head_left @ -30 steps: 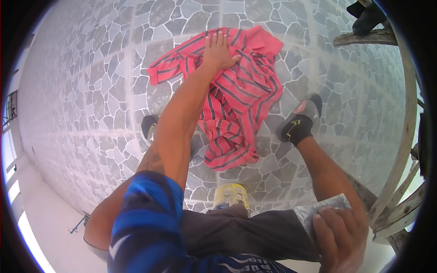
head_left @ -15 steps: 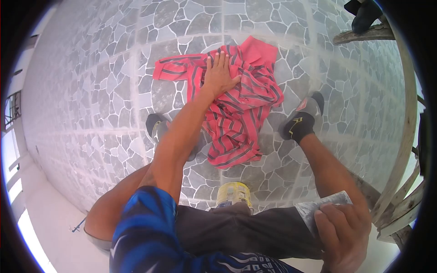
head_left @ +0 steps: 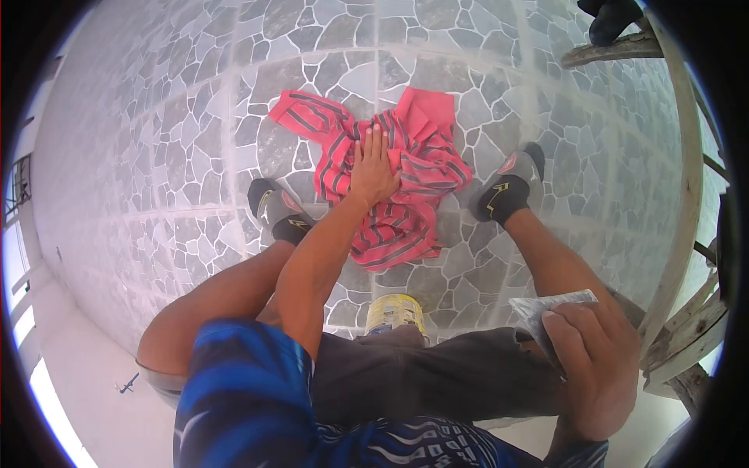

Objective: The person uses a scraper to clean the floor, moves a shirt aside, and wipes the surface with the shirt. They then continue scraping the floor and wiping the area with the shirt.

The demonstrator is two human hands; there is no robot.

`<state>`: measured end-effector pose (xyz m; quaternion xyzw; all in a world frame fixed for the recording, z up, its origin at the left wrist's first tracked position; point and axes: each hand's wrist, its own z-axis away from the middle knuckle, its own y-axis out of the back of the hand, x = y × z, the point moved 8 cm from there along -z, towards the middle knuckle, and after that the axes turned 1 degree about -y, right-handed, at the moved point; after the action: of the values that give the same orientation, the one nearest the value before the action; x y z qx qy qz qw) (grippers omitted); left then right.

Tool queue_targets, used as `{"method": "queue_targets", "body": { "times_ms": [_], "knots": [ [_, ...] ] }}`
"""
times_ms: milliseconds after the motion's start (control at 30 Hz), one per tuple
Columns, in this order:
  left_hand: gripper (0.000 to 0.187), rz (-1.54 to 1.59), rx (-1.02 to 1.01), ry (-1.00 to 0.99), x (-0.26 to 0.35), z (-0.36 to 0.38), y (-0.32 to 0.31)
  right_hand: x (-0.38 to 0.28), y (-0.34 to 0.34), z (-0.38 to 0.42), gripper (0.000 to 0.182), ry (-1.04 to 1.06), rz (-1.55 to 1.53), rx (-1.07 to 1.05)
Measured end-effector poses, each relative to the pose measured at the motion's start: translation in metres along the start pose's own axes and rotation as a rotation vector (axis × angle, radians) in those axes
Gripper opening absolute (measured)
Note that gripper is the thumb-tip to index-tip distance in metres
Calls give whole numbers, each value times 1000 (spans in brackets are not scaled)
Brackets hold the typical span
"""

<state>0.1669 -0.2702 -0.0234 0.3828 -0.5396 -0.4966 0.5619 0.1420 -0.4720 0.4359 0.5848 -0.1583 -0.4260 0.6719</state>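
Observation:
A pink shirt [head_left: 394, 226] with dark stripes lies crumpled on the stone-patterned floor, one sleeve spread to the left and its plain pink collar toward the back. My left hand [head_left: 374, 173] presses flat on the middle of it, fingers stretched forward and held close together. By my right knee, my right hand [head_left: 585, 343] is closed on a flat grey-white sheet [head_left: 542, 316], mottled and stiff-looking; I cannot make out its kind. Part of the sheet is hidden behind the fingers.
I sit over a yellow bucket [head_left: 396, 312] between my thighs. My shoes, the left [head_left: 277, 210] and the right [head_left: 511, 187], flank the shirt. Weathered wooden poles [head_left: 679, 226] stand at the right, and a dark object [head_left: 611, 22] rests on wood at the upper right.
My left hand has drawn toward me, and the shirt has come with it and bunched up, its left sleeve now slanting. The sheet in my right hand has lifted and tilted off the knee.

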Motion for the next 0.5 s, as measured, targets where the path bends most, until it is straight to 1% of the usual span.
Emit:
{"method": "queue_targets", "body": {
  "times_ms": [67,133,200,267,367,433,500],
  "knots": [
    [94,7,-124,42,22,77,-16,-8,1,3,33,15,6,32],
    [93,-10,-364,52,48,142,-23,-12,0,9,35,34,22,44],
    [93,12,-306,57,62,177,-34,-13,-2,15,38,37,39,36],
    [93,9,-271,42,68,186,-30,-13,-2,16,40,15,55,33],
    [93,-16,-254,32,67,186,-29,-8,-6,20,42,-21,32,-18],
    [93,-19,-241,29,65,179,-30,-4,-6,19,42,-26,62,-7],
    [92,26,-136,75,64,161,-26,-5,-6,22,41,4,95,15]
  ]
}}
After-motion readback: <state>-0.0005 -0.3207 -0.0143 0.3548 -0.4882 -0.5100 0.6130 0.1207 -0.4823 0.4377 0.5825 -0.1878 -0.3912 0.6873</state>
